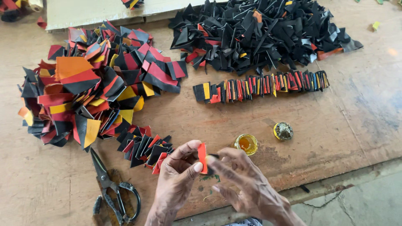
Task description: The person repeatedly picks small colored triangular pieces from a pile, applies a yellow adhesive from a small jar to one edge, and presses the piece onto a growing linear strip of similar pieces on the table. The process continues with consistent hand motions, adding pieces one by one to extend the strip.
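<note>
My left hand (178,180) pinches a small orange-red and black piece of cut material (202,157) between thumb and forefinger, held upright near the board's front edge. My right hand (247,184) touches the piece's right side with its fingertips, and a dab of yellow shows on one finger. Just beyond the fingers stands a small open jar of yellow glue (246,143), with its lid (283,131) lying to the right.
Scissors (112,188) lie to the left of my hands. A small stack of cut pieces (144,150) and a big red, black and yellow pile (92,88) fill the left. A row of pieces (261,86) and a black scrap heap (259,31) sit farther back.
</note>
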